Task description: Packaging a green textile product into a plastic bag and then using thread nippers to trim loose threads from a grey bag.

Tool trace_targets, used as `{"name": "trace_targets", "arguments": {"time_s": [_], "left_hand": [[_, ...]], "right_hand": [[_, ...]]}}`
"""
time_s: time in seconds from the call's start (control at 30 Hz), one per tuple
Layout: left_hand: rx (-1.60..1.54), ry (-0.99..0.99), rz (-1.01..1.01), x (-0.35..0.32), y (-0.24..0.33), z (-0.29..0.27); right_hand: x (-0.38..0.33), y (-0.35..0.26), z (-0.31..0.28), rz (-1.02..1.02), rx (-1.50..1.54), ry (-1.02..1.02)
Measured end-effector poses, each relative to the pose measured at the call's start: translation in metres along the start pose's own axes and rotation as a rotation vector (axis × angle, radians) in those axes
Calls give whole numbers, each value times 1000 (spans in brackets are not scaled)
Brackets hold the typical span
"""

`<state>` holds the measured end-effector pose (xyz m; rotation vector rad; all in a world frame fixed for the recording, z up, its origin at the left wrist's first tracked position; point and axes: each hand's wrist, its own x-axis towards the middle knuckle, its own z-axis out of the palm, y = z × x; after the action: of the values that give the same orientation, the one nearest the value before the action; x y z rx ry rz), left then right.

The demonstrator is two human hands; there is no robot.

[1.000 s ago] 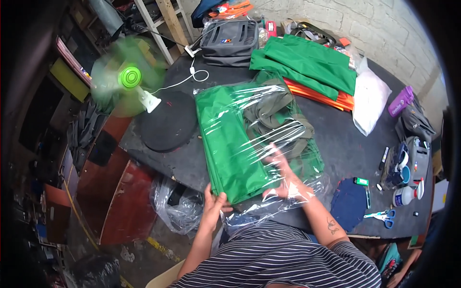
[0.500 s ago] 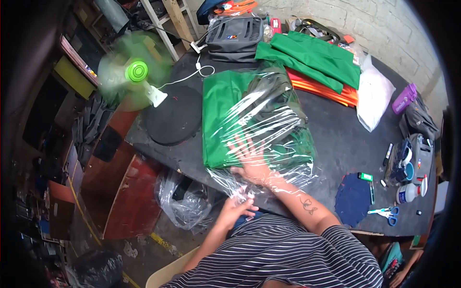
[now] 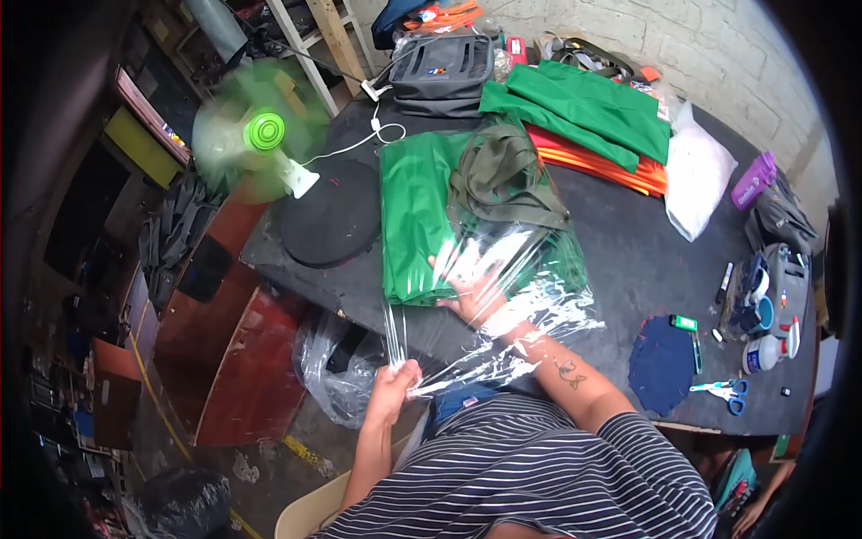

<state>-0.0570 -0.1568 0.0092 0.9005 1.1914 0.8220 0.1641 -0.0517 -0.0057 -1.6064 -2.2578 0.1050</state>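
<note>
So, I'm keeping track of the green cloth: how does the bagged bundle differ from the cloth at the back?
The bagged bundle is in a clear bag; the back cloth lies uncovered. The bagged bundle shares its bag with olive straps; the back cloth rests on an orange stack. Both are folded and bright green.

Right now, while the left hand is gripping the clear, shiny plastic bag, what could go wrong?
The clear, shiny plastic bag looks stretched near the left hand, so it might tear there. The right hand, under the plastic, is at the edge of the folded bright-green fabric and could crumple it. The loosely coiled olive fabric strap might slide if the bag is pulled.
</note>
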Motion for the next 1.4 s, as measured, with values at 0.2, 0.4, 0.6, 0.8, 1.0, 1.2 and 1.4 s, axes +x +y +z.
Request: {"name": "trace_targets", "arguments": {"time_s": [0.2,0.4,0.6,0.8,1.0,1.2,1.4], "left_hand": [[386,-158,-24,0,24,-54],[448,257,762,14,125,11],[1302,285,864,89,122,86],[1425,100,659,119,67,85],[1177,61,712,132,163,93],[842,290,810,245,245,97],[1326,566,497,303,171,128]], "right_hand": [[-26,21,-20,-151,133,-64],[-92,37,-62,-135,77,82],[-148,57,-96,58,-102,206],[-246,62,-91,508,-318,-127],[-144,5,-199,385,165,-258],[42,2,-186,-69,-67,421],[135,153,-69,33,-428,427]]}}
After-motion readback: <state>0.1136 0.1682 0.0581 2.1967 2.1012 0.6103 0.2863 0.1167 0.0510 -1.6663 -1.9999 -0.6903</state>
